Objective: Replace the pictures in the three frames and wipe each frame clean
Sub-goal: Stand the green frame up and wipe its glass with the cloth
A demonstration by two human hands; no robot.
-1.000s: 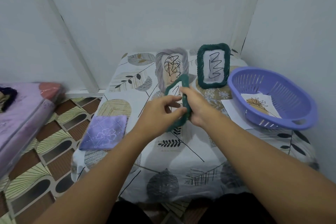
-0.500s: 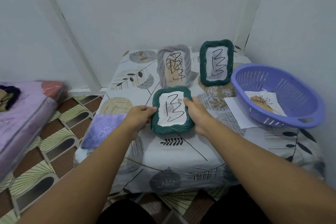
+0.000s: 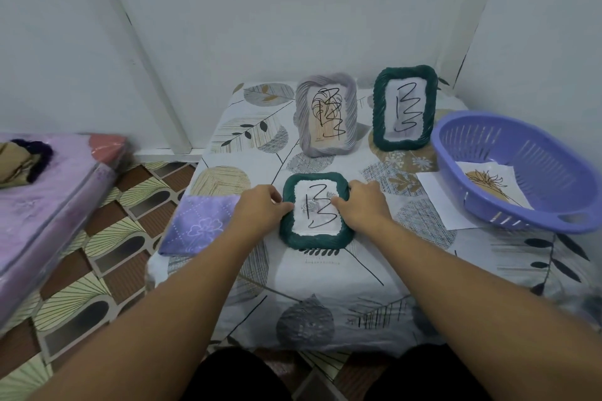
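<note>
1. Three picture frames are on the table (image 3: 325,286). One green frame (image 3: 315,239) lies flat, face up, near the middle of the table, between the two hands.
2. The left hand (image 3: 260,210) holds this frame's left edge with curled fingers; its thumb rests on the white picture inside.
3. The right hand (image 3: 361,205) holds the frame's right edge, fingers curled over the rim and thumb tip on the picture.
4. The picture in it is white with a black scribble.
5. Two frames stand upright at the back of the table: a grey frame (image 3: 325,114) on the left, with a leaf drawing scribbled over in black, and a second green frame (image 3: 405,107) to its right, with a white scribbled picture.
6. One folded purple cloth (image 3: 198,225) lies at the table's left edge, just beside the left hand.
7. One purple basket (image 3: 521,146) sits at the right of the table, tilted, with one picture of a brown plant (image 3: 488,182) inside.
8. One white sheet of paper (image 3: 439,195) lies partly under the basket.
9. One pink mattress (image 3: 49,192) lies on the patterned floor to the left.
</note>
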